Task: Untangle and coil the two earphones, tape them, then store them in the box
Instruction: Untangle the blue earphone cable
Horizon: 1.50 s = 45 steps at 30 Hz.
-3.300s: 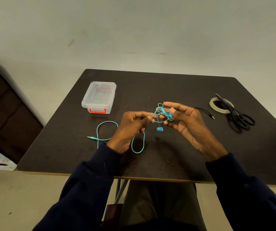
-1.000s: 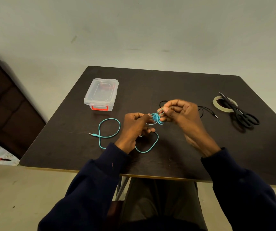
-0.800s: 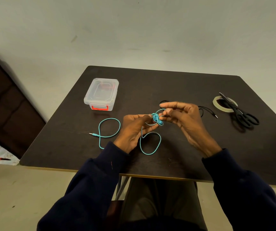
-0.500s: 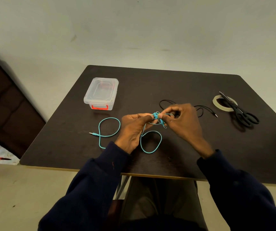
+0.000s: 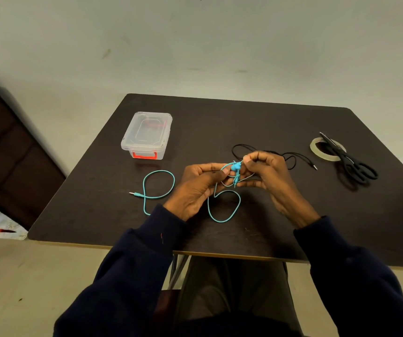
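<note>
Left hand [image 5: 195,188] and right hand [image 5: 271,176] each pinch the blue earphone [image 5: 236,165] at its knot, mid-table — not yet untangled. Black earphone [image 5: 303,158] lies loose behind my right hand. Tape [image 5: 317,149] by the right edge and the lidded box [image 5: 147,135] far-left sit untouched — coiling, taping and storing are all left.

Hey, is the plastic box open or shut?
Shut: the clear lid sits flat on the box, with the red latch down over its front.

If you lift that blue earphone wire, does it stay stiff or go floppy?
Probably floppy: the blue earphone wire sags in loose loops onto the table. Likely light: fingertips alone hold it. It may snag; a tangle sits between left hand and right hand.
</note>
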Each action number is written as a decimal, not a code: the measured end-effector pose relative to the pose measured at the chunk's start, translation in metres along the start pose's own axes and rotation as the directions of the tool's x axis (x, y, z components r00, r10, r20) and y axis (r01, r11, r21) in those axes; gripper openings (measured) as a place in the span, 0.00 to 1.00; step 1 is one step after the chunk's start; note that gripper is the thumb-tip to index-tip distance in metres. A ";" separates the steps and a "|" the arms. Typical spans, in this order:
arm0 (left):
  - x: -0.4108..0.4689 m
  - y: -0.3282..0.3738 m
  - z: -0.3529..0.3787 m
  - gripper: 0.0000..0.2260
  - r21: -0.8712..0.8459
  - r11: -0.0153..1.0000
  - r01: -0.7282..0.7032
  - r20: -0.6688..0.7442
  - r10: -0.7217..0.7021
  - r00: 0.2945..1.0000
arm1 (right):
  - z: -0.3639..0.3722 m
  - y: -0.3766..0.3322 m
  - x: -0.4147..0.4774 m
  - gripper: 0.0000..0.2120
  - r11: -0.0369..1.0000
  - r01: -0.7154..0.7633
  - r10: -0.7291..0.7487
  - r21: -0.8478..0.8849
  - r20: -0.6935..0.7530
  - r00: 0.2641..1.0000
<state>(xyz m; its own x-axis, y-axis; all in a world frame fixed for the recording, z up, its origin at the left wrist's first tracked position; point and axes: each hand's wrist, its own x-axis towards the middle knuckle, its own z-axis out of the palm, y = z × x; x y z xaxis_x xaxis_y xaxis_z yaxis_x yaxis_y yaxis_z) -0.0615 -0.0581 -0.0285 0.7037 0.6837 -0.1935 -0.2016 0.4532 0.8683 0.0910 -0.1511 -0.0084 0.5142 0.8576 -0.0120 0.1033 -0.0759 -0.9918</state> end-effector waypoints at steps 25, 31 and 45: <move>0.008 0.012 -0.002 0.17 -0.101 0.991 0.087 0.025 -0.085 0.996 | -0.002 0.001 -0.007 0.07 0.785 0.488 -0.510 -0.382 0.049 0.859; 0.008 0.008 -0.002 0.16 -0.048 0.997 0.066 0.058 -0.064 0.996 | -0.008 0.010 0.001 0.06 0.799 0.477 -0.496 -0.366 0.047 0.867; 0.000 0.001 0.009 0.30 0.345 0.878 -0.331 0.172 0.287 0.942 | -0.014 0.017 -0.005 0.31 0.698 0.562 -0.547 -0.444 0.177 0.819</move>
<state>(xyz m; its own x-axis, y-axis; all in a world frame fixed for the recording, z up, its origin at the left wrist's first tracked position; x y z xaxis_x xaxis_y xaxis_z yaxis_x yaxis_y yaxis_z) -0.0557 -0.0632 -0.0238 0.7221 0.6763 0.1453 -0.1743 -0.0254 0.9844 0.1023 -0.1644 -0.0236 0.2140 0.8333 0.5097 0.7388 0.2033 -0.6426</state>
